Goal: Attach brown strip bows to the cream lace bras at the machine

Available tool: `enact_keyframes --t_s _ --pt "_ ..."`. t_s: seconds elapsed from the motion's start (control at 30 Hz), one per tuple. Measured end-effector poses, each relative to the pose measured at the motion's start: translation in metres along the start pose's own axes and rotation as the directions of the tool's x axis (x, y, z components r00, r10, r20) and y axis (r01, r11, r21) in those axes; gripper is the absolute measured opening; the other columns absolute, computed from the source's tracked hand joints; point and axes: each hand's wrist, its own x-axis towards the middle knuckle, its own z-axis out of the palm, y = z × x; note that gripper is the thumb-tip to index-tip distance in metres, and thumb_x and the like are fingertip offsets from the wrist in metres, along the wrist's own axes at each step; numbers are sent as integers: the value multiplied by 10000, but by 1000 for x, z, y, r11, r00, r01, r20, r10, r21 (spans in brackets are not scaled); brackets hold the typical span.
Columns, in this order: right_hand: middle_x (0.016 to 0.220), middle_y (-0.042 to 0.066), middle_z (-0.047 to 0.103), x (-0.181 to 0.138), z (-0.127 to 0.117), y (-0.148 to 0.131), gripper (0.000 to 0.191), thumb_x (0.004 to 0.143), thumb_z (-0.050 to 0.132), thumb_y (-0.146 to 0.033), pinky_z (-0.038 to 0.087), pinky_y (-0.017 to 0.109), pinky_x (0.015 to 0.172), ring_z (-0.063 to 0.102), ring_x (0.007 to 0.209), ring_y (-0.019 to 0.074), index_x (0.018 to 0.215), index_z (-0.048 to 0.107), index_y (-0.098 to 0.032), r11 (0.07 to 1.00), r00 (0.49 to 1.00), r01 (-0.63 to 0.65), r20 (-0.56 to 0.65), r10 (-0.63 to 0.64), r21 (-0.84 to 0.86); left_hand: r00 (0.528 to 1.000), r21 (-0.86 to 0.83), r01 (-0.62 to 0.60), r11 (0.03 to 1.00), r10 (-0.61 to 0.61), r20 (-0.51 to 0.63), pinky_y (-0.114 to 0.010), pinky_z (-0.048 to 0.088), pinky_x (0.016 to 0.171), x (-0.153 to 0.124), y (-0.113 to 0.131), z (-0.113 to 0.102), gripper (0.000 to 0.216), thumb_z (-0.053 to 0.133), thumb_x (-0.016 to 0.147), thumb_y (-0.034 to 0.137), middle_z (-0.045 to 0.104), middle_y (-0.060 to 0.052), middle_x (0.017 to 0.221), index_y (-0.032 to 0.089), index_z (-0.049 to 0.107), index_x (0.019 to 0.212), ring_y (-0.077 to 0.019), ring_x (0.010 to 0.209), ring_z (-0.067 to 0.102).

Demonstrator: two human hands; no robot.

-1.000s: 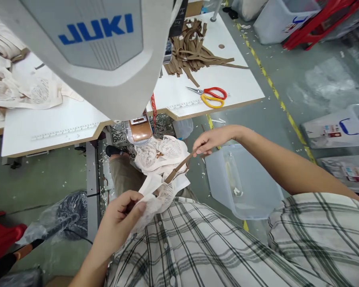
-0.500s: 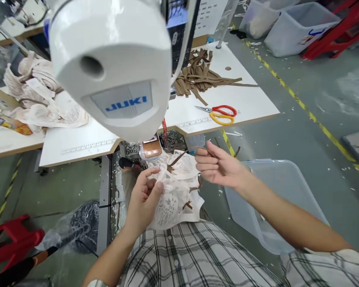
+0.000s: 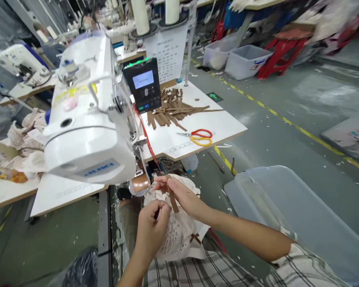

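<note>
The right hand (image 3: pixel 188 196) pinches a brown strip (image 3: pixel 173 200) above a pale lace garment (image 3: pixel 177 237). At its eight o'clock the left hand (image 3: pixel 153 221) is curled, perhaps gripping fabric; scissors (image 3: pixel 195 138) lie toward the left hand's one o'clock.

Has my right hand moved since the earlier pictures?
Yes: your right hand has moved left, closer to the JUKI sewing machine.

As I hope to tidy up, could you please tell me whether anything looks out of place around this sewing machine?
Yes: a brown strip lies on the floor beside the yellow tape, away from the brown strips piled on the white tabletop; pale scraps litter the floor.
</note>
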Motion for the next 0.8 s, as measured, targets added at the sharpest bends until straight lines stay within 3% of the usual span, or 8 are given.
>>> enact_keyframes --t_s 0.1,0.2,0.3,0.47,0.57,0.67,0.73,0.8 --pt "1111 96 674 12 -21 -8 533 998 415 -630 479 397 1012 628 1065 209 1230 664 -220 996 995 -91 31 91 -2 996 -55 74 996 -76 -36 -253 304 542 5 -3 -1 363 515 944 441 435 24 588 203 513 670 -134 552 388" --pt "1194 106 672 20 -30 -19 563 977 428 -661 449 424 1051 610 1140 234 1218 680 -219 996 997 -78 31 76 43 992 -54 39 998 -45 -116 -268 409 650 10 -9 -2 307 562 920 485 618 -38 778 198 638 841 -188 723 551" --pt "1218 78 674 18 -19 -24 560 997 381 -647 435 417 1059 603 1141 236 1247 692 -254 999 995 -48 85 50 -20 998 -22 -43 999 41 -47 -297 444 737 14 -11 2 365 618 885 515 684 -78 948 203 685 1063 -232 855 602" --pt "882 37 689 7 -2 -12 561 1001 351 -649 509 369 828 628 821 204 1187 730 -280 983 989 -130 56 139 -132 1000 18 -30 999 30 4 -285 354 611 20 -8 6 433 525 930 563 564 -29 671 190 629 737 -171 638 477" --pt "1059 64 722 21 -26 -11 566 997 376 -644 496 369 915 653 1010 229 1069 762 -237 955 975 -115 155 161 -272 997 -12 72 997 -72 25 -287 324 575 20 -10 1 556 510 889 679 486 -13 582 195 590 628 -161 586 424" --pt "847 78 741 65 -65 -31 563 948 487 -648 513 367 825 678 826 226 835 768 -173 816 901 -87 304 309 -572 985 -42 161 986 -158 69 -299 339 597 18 -19 -4 672 451 869 763 485 -24 547 190 608 556 -168 583 438" --pt "807 76 729 110 -88 -55 499 927 550 -606 504 373 841 660 799 218 793 739 -163 709 989 -31 79 122 -705 979 -58 195 979 -191 74 -303 345 618 17 -25 -5 715 428 860 792 482 -28 543 186 600 522 -172 598 445" --pt "1039 106 726 162 -102 -81 370 892 646 -504 473 394 963 641 1020 245 1019 719 -165 668 957 69 -140 -253 -741 974 -73 222 972 -217 68 -303 355 641 17 -28 -3 713 436 847 805 490 -27 568 185 612 543 -178 627 456"
